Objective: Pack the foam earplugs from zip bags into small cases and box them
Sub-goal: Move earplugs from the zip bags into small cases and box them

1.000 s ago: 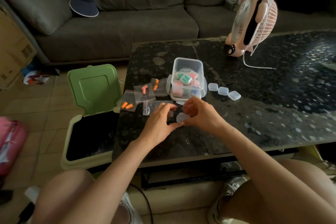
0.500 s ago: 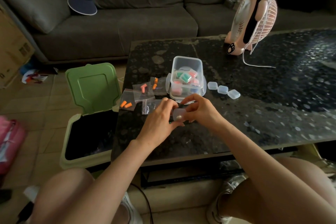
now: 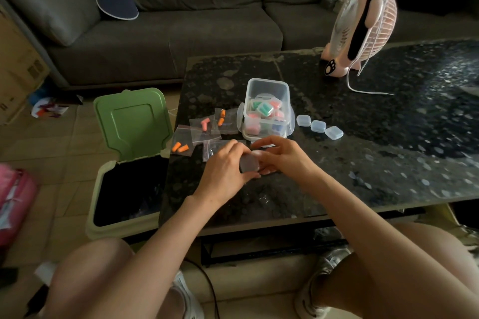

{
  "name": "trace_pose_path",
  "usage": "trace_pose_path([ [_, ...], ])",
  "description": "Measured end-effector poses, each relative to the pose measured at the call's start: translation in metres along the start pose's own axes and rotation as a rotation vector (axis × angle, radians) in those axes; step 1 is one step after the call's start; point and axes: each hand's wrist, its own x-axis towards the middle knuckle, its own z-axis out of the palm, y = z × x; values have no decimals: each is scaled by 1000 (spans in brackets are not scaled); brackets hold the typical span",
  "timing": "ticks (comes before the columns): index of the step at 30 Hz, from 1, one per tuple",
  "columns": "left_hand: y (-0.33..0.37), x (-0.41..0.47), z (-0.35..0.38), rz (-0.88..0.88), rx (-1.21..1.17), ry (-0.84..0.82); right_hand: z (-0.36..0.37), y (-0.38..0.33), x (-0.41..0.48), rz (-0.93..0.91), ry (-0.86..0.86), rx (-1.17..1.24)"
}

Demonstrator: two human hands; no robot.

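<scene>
A small translucent case (image 3: 249, 162) is held between both hands just above the dark table (image 3: 363, 163). My left hand (image 3: 225, 166) grips its left side and my right hand (image 3: 282, 155) pinches its right side. Behind them stands a clear plastic box (image 3: 267, 85) holding several filled cases with green, pink and blue earplugs. Three empty small cases (image 3: 319, 126) lie in a row to its right. Several zip bags lie left of the box: one with orange earplugs (image 3: 180, 148), one with pink earplugs (image 3: 204, 123), another with orange ones (image 3: 221, 118).
A green-lidded bin (image 3: 132, 122) stands open at the table's left edge. A pink desk fan (image 3: 363, 23) with its white cord sits at the back of the table. A grey sofa (image 3: 181, 33) with a dark visor (image 3: 117, 0) lies behind.
Both hands lifted the small case off the table and brought it slightly toward me; the left hand now covers more of it. Everything else on the table has stayed put.
</scene>
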Motion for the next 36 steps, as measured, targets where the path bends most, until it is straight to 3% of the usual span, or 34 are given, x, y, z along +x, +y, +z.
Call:
trace_pose_path([
  [11, -12, -6, -7, -76, -96, -3, 5, -2, 5, 46, -83, -35],
  [15, -22, -9, -14, -159, -90, 17, 12, 5, 11, 27, -12, -385],
  [18, -31, -12, -16, -209, -103, 24, 20, 9, 14, -32, -68, -648],
  [23, -41, -18, -21, -275, -147, 23, 35, 10, 17, -154, -148, -829],
  [30, -47, -17, -22, -532, -306, -45, 41, 17, 21, -182, -168, -905],
  [34, -40, -11, -25, -815, -704, -115, 41, 11, 18, -288, -41, -758],
  [36, -37, -8, -25, -878, -792, -163, 42, 8, 15, -358, -21, -668],
])
